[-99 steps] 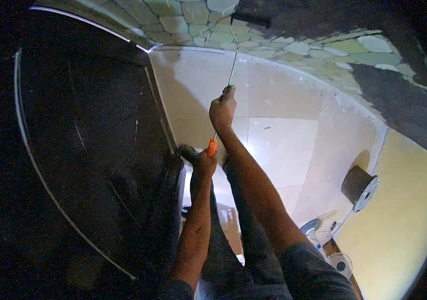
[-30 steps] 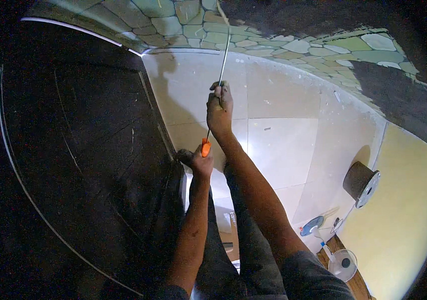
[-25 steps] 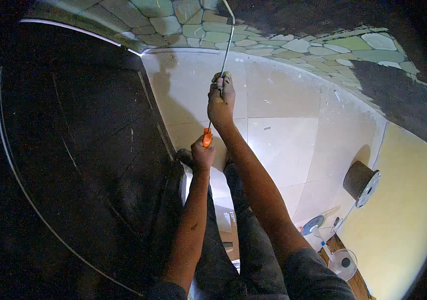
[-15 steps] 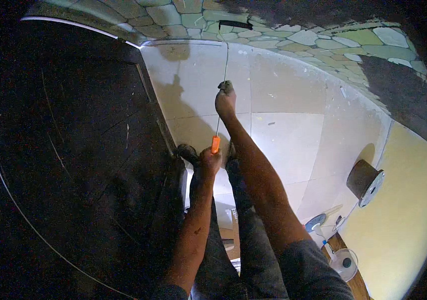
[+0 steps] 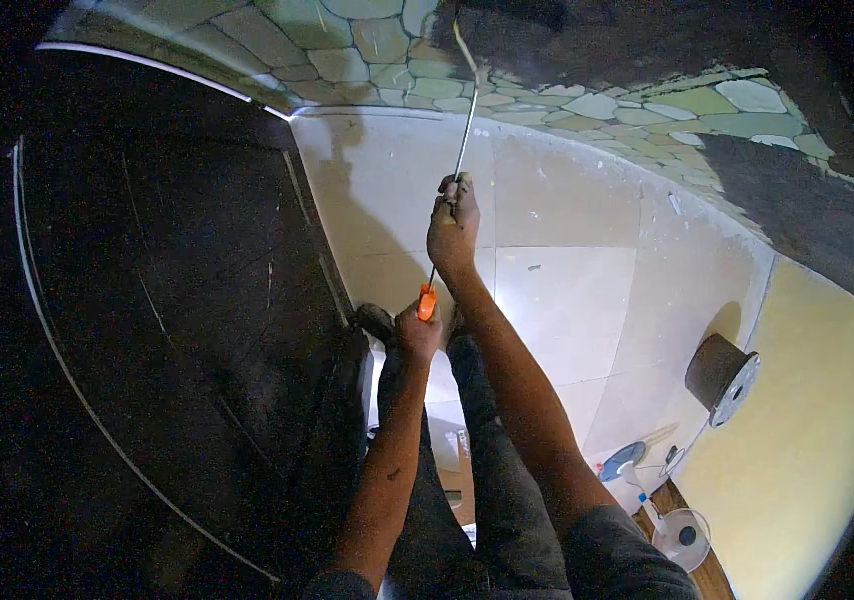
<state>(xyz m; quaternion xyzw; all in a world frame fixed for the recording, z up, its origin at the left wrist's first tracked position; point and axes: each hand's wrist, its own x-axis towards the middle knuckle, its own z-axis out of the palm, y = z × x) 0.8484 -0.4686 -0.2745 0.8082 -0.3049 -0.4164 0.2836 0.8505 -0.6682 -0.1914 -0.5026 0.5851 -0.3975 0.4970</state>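
Observation:
A paint roller with an orange handle (image 5: 428, 302) and a long thin metal rod (image 5: 468, 125) is in both my hands, stretched away from me. My left hand (image 5: 417, 332) grips the orange handle just in front of my legs. Farther up, my right hand (image 5: 454, 235) is wrapped round the rod, its fingertips smeared dark. Above that hand the rod bends and reaches up against a wall (image 5: 377, 42) with a green stone pattern, partly covered in dark paint (image 5: 587, 45). Against that dark patch I cannot make out the roller's head.
Pale floor tiles (image 5: 567, 295) lie between me and the wall. A large dark surface (image 5: 187, 300) takes up the left. On the right, by a yellow wall (image 5: 797, 420), are a dark cylinder (image 5: 715, 372) with a pale round end and a round, fan-like object (image 5: 685, 538).
The rod's far end has risen up the wall into the dark paint, where the black roller head no longer stands out. Both hands sit slightly lower in the picture; the view has tilted a little.

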